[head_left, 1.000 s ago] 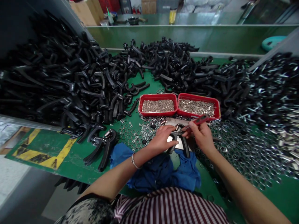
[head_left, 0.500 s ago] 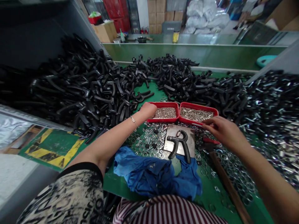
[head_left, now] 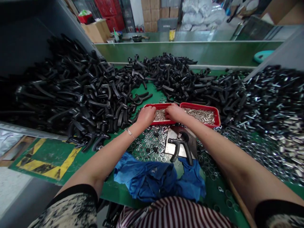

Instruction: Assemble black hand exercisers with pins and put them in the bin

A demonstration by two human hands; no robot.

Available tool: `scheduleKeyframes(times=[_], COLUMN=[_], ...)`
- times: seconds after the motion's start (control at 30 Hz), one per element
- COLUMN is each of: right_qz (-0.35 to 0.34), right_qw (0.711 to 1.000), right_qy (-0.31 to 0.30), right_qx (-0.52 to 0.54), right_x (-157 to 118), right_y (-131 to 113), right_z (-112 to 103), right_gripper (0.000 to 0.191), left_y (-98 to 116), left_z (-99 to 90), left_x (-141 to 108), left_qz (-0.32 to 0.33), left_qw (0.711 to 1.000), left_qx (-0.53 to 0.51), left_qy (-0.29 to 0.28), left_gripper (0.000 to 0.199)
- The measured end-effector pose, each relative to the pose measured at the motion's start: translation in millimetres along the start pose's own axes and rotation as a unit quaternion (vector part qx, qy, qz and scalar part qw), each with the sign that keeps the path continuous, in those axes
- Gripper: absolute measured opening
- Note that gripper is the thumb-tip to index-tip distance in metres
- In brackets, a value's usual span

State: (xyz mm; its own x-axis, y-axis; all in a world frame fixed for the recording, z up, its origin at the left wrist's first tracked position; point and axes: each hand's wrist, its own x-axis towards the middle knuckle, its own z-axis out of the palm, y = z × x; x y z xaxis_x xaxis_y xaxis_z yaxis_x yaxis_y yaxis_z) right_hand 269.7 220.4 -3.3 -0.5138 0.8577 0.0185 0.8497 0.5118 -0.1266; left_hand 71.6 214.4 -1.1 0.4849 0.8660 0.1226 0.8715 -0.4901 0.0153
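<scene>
My left hand (head_left: 146,116) is closed at the left end of the left red tray (head_left: 163,123), which holds small metal parts (head_left: 159,115). At that tray's right end, my right hand (head_left: 175,113) reaches in with its fingers closed together. What either hand grips is hidden. Beside it stands the right red tray (head_left: 217,117) with metal pins (head_left: 201,116). Below the trays, a black hand-grip piece (head_left: 181,146) with a metal spring lies on a steel plate (head_left: 169,148).
Piles of black handles (head_left: 95,91) cover the left and back. Metal rings (head_left: 152,142) surround the plate, and a blue cloth (head_left: 152,180) lies in front. Shiny cylinders (head_left: 291,139) are heaped at right. A wooden shaft (head_left: 239,202) shows beneath my right arm.
My right hand has moved left from the right tray's front corner into the left tray. The left hand stays at the same tray. The view has shifted slightly.
</scene>
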Motion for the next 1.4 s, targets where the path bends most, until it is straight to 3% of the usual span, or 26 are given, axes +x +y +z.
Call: scheduleKeyframes(times=[0.1,0.2,0.27,0.33,0.4,0.5,0.6,0.7,0.77,0.83,1.0,1.3,1.4], right_qz=[0.015,0.031,0.056,0.093,0.12,0.101,0.053,0.044,0.041,0.037,0.019,0.033,0.022], right_qw=[0.999,0.996,0.985,0.953,0.927,0.941,0.956,0.963,0.97,0.976,0.987,0.99,0.99], right_qy=[0.028,0.07,0.135,0.214,0.243,0.202,0.171,0.168,0.165,0.163,0.15,0.139,0.136], right_qx=[0.019,0.039,0.096,0.193,0.261,0.251,0.232,0.204,0.176,0.142,0.045,0.008,0.0], right_x=[-2,-9,-25,-56,-97,-160,-195,-199,-195,-191,-187,-187,-188], right_y=[-3,-7,-10,-12,-15,-23,-34,-40,-41,-41,-45,-50,-49], right_z=[1,-5,-10,-12,-8,6,21,29,29,27,27,27,28], right_gripper=[0.011,0.012,0.014,0.015,0.016,0.015,0.012,0.016,0.02,0.023,0.027,0.028,0.028], left_y=[-3,-2,-1,-1,1,12,32,51,57,58,49,36,34], left_z=[4.8,-1.0,-11.1,-22.5,-30.7,-32.3,-26.1,-21.7,-21.0,-21.0,-21.4,-28.9,-26.3], left_x=[-2,-9,-16,-26,-38,-55,-67,-74,-78,-83,-98,-123,-128], left_qz=[-0.007,-0.034,-0.051,-0.062,-0.077,-0.104,-0.122,-0.12,-0.116,-0.12,-0.137,-0.162,-0.18], left_qw=[0.996,0.982,0.961,0.932,0.903,0.861,0.812,0.769,0.755,0.76,0.82,0.739,0.753], left_qx=[-0.065,-0.161,-0.255,-0.344,-0.411,-0.492,-0.571,-0.626,-0.64,-0.632,-0.553,-0.646,-0.622], left_qy=[0.067,0.09,0.093,0.093,0.096,0.074,0.009,-0.053,-0.083,-0.096,-0.061,-0.101,-0.114], left_gripper=[0.012,0.011,0.009,0.006,0.006,0.012,0.013,0.011,0.014,0.016,0.017,0.023,0.021])
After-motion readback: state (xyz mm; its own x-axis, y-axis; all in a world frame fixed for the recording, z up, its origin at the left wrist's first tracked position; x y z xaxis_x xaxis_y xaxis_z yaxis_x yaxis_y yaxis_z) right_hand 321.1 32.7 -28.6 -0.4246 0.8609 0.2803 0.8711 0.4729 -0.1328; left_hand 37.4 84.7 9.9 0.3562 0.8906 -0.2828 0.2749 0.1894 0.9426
